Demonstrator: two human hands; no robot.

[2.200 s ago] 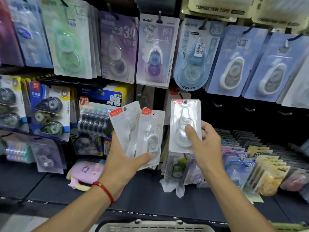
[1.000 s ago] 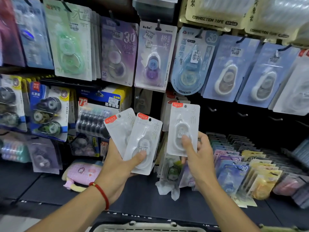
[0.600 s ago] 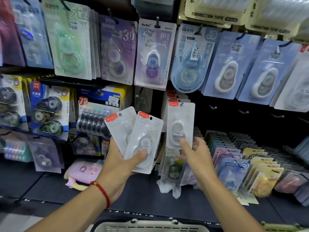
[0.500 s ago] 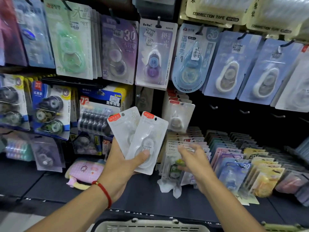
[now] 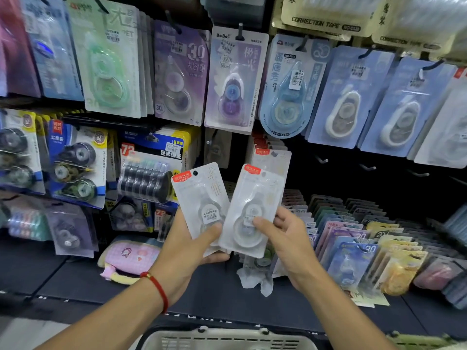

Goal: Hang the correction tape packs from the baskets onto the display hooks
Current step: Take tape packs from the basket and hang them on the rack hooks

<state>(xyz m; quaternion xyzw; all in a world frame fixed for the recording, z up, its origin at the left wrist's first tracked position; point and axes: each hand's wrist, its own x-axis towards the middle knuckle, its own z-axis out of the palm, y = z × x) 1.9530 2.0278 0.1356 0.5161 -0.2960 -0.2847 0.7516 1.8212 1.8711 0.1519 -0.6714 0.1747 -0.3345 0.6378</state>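
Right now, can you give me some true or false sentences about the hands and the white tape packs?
1. The left hand holds a clear white correction tape pack with a red corner label. True.
2. The right hand is empty. False: it pinches a second white pack.
3. A red string bracelet sits on the right wrist. False: the left wrist.
4. A grey plastic basket shows at the bottom edge. True.

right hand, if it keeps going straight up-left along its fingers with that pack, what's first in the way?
Probably the same white packs already hanging just above the held pack in the right hand. Depth to them is unclear.
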